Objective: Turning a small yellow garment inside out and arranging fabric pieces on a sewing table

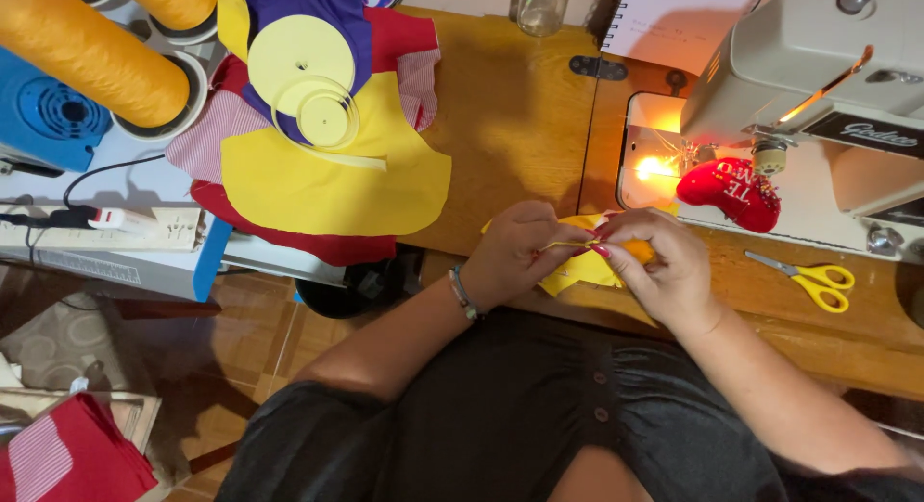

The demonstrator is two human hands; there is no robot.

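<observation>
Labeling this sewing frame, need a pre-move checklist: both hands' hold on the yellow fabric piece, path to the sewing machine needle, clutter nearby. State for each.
1. Left hand on the yellow fabric piece: ok, fingers pinch its edge.
2. Right hand on the same piece: ok, fingertips meet the left hand's at the edge.
3. Needle area of the sewing machine: ok, lamp lit, plate bare; the needle itself cannot be made out.
4. Red pincushion: not ok, it sits on the machine bed close to the needle area.
5. Yellow-handled scissors: ok, flat on the table, apart from both hands.
6. Whether the fabric is folded or pinned: cannot tell, hands cover it.
</observation>
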